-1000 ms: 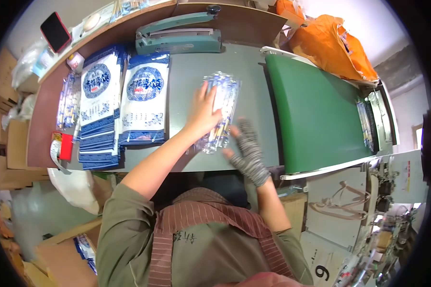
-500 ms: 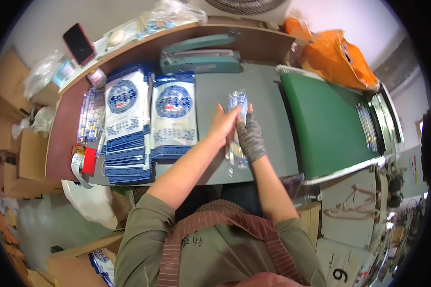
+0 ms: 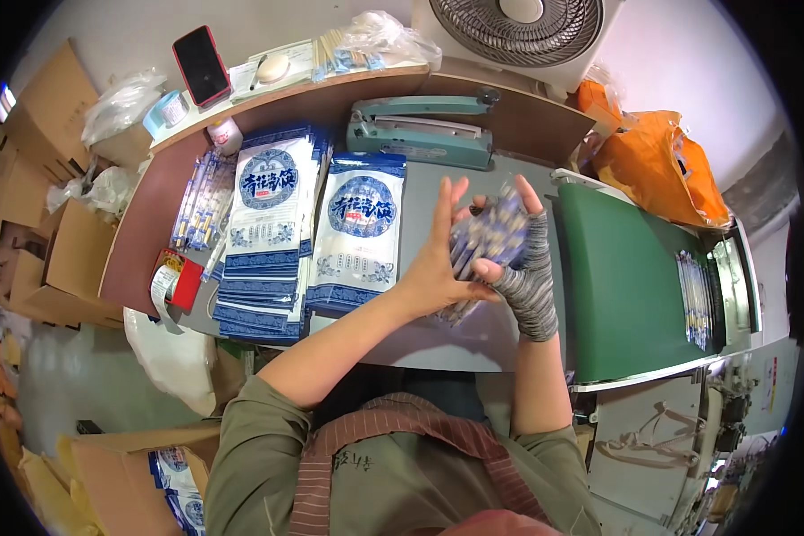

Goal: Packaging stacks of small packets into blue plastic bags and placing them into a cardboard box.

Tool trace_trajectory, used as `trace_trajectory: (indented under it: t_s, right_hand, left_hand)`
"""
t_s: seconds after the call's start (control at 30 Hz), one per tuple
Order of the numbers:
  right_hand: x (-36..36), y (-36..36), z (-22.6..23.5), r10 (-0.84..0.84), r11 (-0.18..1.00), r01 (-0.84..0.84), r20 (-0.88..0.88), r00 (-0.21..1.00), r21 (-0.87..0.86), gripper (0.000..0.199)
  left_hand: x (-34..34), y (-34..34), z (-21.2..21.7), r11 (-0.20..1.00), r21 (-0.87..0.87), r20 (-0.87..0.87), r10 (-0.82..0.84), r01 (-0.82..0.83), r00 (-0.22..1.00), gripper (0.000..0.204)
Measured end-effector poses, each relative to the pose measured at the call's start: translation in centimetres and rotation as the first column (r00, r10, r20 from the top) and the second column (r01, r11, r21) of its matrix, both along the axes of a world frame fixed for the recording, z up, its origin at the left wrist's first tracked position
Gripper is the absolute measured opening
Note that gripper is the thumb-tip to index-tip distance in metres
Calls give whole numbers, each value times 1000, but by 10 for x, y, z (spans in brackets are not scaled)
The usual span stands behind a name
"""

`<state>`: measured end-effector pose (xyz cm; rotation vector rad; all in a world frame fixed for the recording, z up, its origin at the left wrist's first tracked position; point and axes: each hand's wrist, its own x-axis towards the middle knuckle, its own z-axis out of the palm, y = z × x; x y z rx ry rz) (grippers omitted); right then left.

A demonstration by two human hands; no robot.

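Observation:
Between my hands, above the grey worktop, a bundle of slim chopsticks (image 3: 491, 234) with blue-and-white patterned ends stands tilted, blurred by motion. My bare left hand (image 3: 439, 259) cups its left side, thumb across the near side and fingers stretched upward. On the other side my right hand (image 3: 531, 268), in a grey fingerless glove, wraps round the bundle with its thumb in front. The lower end is partly hidden by my hands. Left of them lies a stack of blue-and-white printed pouches (image 3: 355, 232), with a larger fanned stack of pouches (image 3: 263, 241) beside it.
A teal bag sealer (image 3: 420, 134) stands behind. Wrapped chopsticks (image 3: 204, 201) and a red tape dispenser (image 3: 177, 281) lie at far left. To the right are a green padded surface (image 3: 634, 277), more chopsticks (image 3: 693, 299) and an orange bag (image 3: 661, 170). A phone (image 3: 203, 67) leans on the shelf.
The bundle has come up off the worktop and tilted. My hands have spread round its sides. The whole view has shifted, showing more of the fan.

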<state>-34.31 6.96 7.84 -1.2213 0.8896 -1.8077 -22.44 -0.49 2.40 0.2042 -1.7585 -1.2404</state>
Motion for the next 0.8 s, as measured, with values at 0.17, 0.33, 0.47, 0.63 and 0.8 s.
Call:
trace_trajectory:
  t_s: [0.17, 0.33, 0.47, 0.63, 0.8]
  right_hand:
    - [6, 1, -28, -22, 977, 63, -199, 980, 203, 100]
    - [45, 42, -2, -200, 980, 200, -17, 980, 20, 94]
    - [39, 38, -34, 178, 975, -161, -100, 979, 154, 56]
    - [52, 44, -84, 370, 679, -437, 239, 898, 590, 23]
    - [62, 45, -84, 338, 695, -455, 306, 890, 557, 23]
  left_hand:
    - [13, 7, -27, 997, 77, 349, -58, 33, 935, 111]
    - [52, 59, -4, 773, 495, 380, -604, 397, 701, 34]
    - [78, 101, -52, 486, 752, 52, -717, 444, 695, 31]
    - [165, 59, -9, 982, 171, 781, -184, 79, 596, 31]
    - [284, -23, -29, 569, -801, 547, 822, -187, 159, 49]
